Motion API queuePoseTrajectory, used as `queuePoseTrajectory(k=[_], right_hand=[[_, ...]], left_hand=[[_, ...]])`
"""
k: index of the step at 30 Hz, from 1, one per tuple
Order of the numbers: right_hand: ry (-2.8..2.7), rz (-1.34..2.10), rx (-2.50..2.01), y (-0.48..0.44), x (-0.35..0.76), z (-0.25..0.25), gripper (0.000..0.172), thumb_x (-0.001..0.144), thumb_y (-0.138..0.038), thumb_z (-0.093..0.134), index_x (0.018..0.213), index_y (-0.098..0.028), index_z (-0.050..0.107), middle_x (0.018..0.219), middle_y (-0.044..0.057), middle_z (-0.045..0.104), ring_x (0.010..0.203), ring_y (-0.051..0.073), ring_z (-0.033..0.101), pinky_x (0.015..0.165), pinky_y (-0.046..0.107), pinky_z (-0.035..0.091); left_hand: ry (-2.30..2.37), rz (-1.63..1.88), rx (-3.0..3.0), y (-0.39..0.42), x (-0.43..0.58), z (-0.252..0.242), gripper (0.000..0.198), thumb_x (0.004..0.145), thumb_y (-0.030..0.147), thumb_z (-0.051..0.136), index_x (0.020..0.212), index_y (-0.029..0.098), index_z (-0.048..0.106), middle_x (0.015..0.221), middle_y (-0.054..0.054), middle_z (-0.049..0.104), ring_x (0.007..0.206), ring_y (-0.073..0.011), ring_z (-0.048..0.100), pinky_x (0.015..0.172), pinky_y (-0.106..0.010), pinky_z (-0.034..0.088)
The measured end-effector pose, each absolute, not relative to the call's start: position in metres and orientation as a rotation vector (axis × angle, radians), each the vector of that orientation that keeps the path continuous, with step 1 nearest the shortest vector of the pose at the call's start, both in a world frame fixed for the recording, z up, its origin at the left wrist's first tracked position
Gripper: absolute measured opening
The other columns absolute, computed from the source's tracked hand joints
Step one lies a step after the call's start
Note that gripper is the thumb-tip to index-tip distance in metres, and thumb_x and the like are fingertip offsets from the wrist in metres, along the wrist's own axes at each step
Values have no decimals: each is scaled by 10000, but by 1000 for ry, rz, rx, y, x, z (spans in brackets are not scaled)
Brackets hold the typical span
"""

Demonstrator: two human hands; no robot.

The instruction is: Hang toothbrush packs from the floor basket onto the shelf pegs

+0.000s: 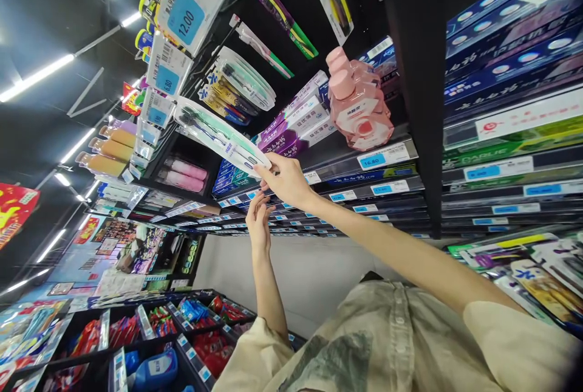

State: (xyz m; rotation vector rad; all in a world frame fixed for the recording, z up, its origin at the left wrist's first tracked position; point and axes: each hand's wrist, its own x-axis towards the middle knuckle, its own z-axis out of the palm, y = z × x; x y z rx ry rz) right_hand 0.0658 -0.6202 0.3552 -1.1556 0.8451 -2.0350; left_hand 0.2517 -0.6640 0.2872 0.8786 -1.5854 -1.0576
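Toothbrush pack — I note its near end pinched in the right hand; left hand just below — fingers loosely curled, slightly parted.

Toothbrush pk, wht w/ grn, tilted.

A hanging price tag at 11 o'clock reads 12.00; a smaller tag, at 10 o'clock, reads 6.80. The shelf label at 3 o'clock shows 16.80. A carton toward 1 o'clock bears 益优薄荷.
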Motion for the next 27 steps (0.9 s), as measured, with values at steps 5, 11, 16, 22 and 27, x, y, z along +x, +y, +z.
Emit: queuePoseTrajectory(k=[5, 11, 16, 22, 27], right_hand=[[785, -2030, -1093, -617, 65, 364, 352, 933, -506, 680, 881, -160, 642, 667, -15, 666, 574, 154, 708, 516, 216, 567], [803, -2013, -1088, -614, 64, 372, 284, 945, -411, 694, 838, -152, 648, 622, -23, 661, 540, 139, 695, 499, 200, 554], [878, -2003, -1105, -625, 59, 365, 160, 954, -266, 652, 864, -137, 680, 611, -15, 665, 531, 144, 698, 493, 196, 537], [848, -1991, -1105, -635, 66, 355, 152, 962, -290, 626, 927, -153, 681, 668, 3, 700, 574, 166, 721, 515, 218, 581], [841, -1945, -1098, -640, 80, 348, 198, 955, -326, 609, 1048, -172, 691, 721, 11, 709, 583, 172, 713, 517, 244, 614]], left_hand=[[-1529, -1101, 894, -658, 248, 286, 283, 877, 364, 774, 1131, 240, 756, 1356, -94, 634, 1176, -232, 648, 870, -305, 589], [-1526, -1113, 928, -663, 247, 280, 352, 798, 427, 832, 1078, 221, 771, 1339, -107, 654, 1135, -243, 665, 835, -309, 594], [-1489, -1048, 893, -659, 240, 288, 343, 827, 407, 804, 1105, 217, 741, 1312, -112, 654, 1132, -242, 676, 837, -311, 591], [-1576, -802, 726, -669, 215, 332, 475, 915, 433, 714, 1333, 259, 570, 1519, -133, 496, 1254, -257, 639, 951, -358, 593], [-1715, -442, 799, -692, 184, 382, 732, 826, 457, 794, 1445, 258, 459, 1642, -157, 310, 1339, -289, 576, 918, -321, 606]])
